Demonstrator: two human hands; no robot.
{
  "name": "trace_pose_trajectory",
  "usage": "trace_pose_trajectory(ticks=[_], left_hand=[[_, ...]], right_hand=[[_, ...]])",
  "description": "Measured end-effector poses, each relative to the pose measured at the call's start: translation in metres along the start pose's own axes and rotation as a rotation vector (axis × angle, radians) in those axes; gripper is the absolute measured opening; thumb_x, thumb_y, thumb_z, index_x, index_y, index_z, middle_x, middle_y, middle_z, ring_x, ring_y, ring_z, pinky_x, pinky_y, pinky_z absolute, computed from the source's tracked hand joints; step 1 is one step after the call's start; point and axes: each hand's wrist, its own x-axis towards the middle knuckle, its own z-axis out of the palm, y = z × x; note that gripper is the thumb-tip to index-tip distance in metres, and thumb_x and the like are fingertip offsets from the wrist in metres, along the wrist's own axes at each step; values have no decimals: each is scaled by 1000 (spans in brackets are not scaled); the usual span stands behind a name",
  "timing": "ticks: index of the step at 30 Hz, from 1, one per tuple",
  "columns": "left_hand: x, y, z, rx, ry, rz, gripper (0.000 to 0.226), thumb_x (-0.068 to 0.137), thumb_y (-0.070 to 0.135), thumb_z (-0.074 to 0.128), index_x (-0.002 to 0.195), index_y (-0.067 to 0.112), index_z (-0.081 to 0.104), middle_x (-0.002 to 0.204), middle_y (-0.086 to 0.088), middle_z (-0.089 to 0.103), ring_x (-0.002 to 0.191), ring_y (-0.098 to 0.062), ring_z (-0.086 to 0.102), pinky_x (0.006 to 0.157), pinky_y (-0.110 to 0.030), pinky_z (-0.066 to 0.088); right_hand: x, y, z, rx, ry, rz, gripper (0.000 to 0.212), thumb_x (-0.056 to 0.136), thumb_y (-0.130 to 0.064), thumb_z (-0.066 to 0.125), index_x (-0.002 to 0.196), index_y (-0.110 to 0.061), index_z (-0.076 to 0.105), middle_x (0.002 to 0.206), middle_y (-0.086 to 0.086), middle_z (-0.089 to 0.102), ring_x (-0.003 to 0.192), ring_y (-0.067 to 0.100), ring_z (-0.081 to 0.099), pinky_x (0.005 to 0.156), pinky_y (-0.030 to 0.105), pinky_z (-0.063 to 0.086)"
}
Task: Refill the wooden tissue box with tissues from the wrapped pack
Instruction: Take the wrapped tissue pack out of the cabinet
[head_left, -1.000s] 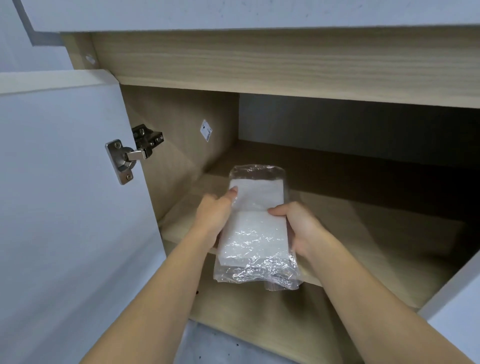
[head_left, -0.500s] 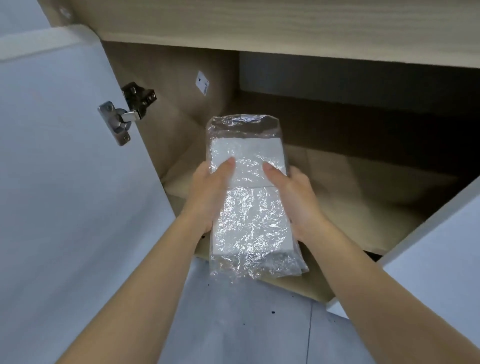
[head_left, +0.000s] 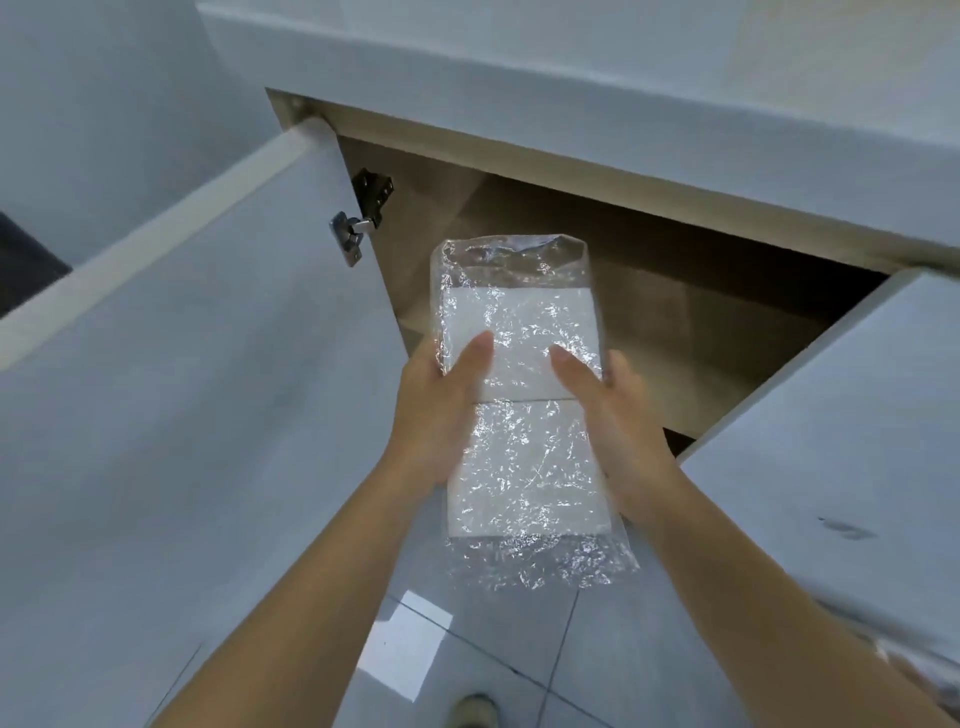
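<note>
We hold the wrapped pack of tissues (head_left: 524, 415) in front of us with both hands, over the tiled floor (head_left: 519, 649) and just near of the open cabinet (head_left: 675, 291), whose wooden inside shows beyond it. The left hand (head_left: 441, 410) is closed around the pack's left long edge, thumb laid flat on top and the other fingers hidden underneath. The right hand (head_left: 613, 415) does the same on the right edge, thumb on top, fingers out of sight below. Both thumbs press on the far half of the pack, just beyond the seam where two white stacks meet under the film.

The left cabinet door (head_left: 197, 415) stands swung open beside our left arm, its metal hinge (head_left: 358, 228) showing at the cabinet wall; a second door (head_left: 852, 441) is open on the right. The wooden tissue box is nowhere in view.

We judge the pack light and soft: it should give under the thumbs and may sag or fold at the middle seam if held by one end only. The clear film is crinkled and glossy, likely slippery, and it hangs loose and empty at both the far end and the near end. Those slack ends are poor places to carry from but seem the natural spots to tear the wrap open. For carrying, the two-sided hold across the middle looks the safest.
</note>
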Motion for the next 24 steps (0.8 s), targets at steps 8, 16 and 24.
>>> trace_pose_trajectory(ticks=[8,16,24], left_hand=[[-69,87,7,-19,68,-26,18,92,20,59,109,19,63,102,1,72,91,-15,70,79,-29,56],[-111,177,30,-42,55,-1,20,90,22,61,109,15,62,106,-7,71,100,-26,68,91,-46,53],[-113,244,56,-55,-16,77,21,91,22,60,109,14,62,104,-3,72,97,-22,69,88,-40,55]], right_hand=[[-71,-79,-7,34,-7,55,30,87,-34,61,113,-19,57,107,0,68,97,18,66,87,38,52],[-113,-159,-28,49,-4,10,31,85,-37,62,110,-19,59,106,4,69,96,22,67,90,48,52],[-124,-231,-42,70,51,-64,15,85,-34,63,89,-21,58,96,7,66,94,29,65,88,46,51]])
